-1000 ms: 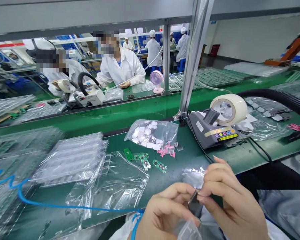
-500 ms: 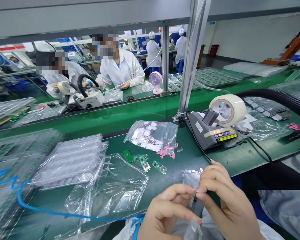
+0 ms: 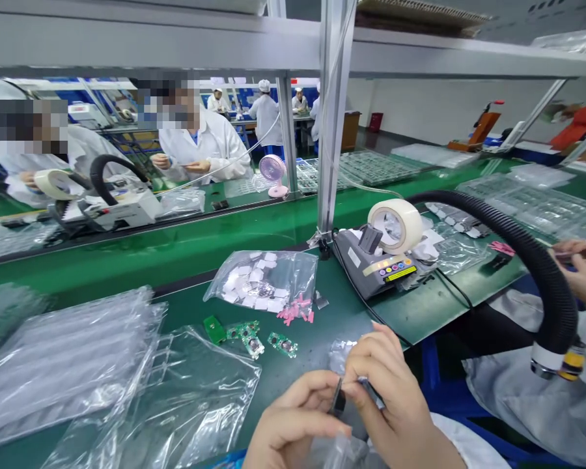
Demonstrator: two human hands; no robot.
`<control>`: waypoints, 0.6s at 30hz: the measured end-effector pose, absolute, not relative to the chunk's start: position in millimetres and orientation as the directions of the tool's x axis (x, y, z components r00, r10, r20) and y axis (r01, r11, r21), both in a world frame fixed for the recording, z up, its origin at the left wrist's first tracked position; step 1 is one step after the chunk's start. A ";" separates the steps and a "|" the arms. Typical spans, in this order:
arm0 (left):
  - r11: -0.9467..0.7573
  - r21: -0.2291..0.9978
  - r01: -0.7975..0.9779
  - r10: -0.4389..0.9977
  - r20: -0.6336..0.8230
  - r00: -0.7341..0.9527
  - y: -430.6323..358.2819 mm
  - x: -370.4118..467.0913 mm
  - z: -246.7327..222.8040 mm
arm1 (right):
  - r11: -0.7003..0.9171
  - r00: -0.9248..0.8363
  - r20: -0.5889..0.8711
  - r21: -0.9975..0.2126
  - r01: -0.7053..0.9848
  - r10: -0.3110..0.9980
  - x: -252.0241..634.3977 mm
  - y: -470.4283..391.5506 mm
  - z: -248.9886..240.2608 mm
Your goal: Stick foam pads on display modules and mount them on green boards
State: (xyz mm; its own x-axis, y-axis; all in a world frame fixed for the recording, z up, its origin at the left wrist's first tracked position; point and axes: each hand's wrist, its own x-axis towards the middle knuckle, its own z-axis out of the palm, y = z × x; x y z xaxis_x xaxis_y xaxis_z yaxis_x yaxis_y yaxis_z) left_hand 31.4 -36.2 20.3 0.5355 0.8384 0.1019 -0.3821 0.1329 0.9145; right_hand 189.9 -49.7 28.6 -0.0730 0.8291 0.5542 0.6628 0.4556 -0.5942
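My left hand (image 3: 293,423) and my right hand (image 3: 390,404) meet at the bottom centre, low over the green bench (image 3: 361,319). Both pinch a small dark flat part (image 3: 338,398) between their fingertips. A crumpled clear film piece (image 3: 340,353) lies just beyond my fingers. Further out on the bench lie several small green circuit boards (image 3: 248,334), a heap of pink bits (image 3: 297,314) and a clear bag of white squares (image 3: 264,281).
A tape dispenser (image 3: 378,266) with a white roll stands at right, behind a metal post (image 3: 334,117). A black corrugated hose (image 3: 532,260) arcs at right beside a neighbour's hands (image 3: 579,270). Clear trays (image 3: 58,358) and bags (image 3: 176,404) lie at left. People in white coats work opposite.
My view has tipped up and swung right, so everything slid left. My hands stay together on the small dark part, now turned edge-on. The neighbour's hands and the hose end came into view.
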 end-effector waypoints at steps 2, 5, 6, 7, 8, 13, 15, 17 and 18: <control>0.166 0.904 -0.394 0.840 0.080 0.536 -36.3 33.0 21.0 | 0.456 -0.085 0.551 -0.581 0.674 0.830 191.6 -49.7 25.4; 0.247 0.876 -0.414 0.823 0.035 0.566 -35.6 34.9 21.1 | 0.479 -0.115 0.563 -0.559 0.677 0.819 192.3 -50.9 25.2; 0.281 0.861 -0.424 0.822 0.011 0.569 -35.6 35.4 21.4 | 0.490 -0.133 0.561 -0.554 0.673 0.817 191.9 -52.6 27.6; 0.314 0.840 -0.443 0.824 -0.010 0.566 -35.6 35.7 21.8 | 0.496 -0.149 0.551 -0.559 0.664 0.821 191.6 -54.9 31.0; 0.345 0.813 -0.469 0.829 -0.029 0.559 -35.6 35.8 22.3 | 0.500 -0.166 0.535 -0.573 0.649 0.828 191.5 -57.7 34.9; 0.451 0.651 -0.611 0.849 -0.101 0.519 -32.3 33.6 22.6 | 0.392 -0.150 0.368 -0.779 0.489 0.918 204.5 -61.9 23.5; 0.490 0.586 -0.645 0.841 -0.123 0.527 -30.1 31.8 21.7 | 0.324 -0.130 0.303 -0.779 0.537 0.944 214.8 -52.4 -5.8; 0.521 0.531 -0.668 0.826 -0.119 0.550 -28.7 30.5 21.1 | 0.261 -0.101 0.268 -0.673 0.692 0.958 224.5 -40.0 -39.6; 0.535 0.509 -0.674 0.819 -0.117 0.562 -28.4 30.3 21.0 | 0.236 -0.075 0.265 -0.655 0.718 0.961 228.4 -34.6 -53.5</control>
State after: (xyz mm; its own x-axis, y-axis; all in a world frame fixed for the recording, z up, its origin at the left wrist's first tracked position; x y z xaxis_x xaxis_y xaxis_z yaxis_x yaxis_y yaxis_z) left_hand 30.3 -28.4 21.0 0.5623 0.8186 -0.1169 -0.6738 0.5355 0.5092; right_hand 228.4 -34.6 -53.5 -0.0752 0.9614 0.2647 0.7180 0.2364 -0.6546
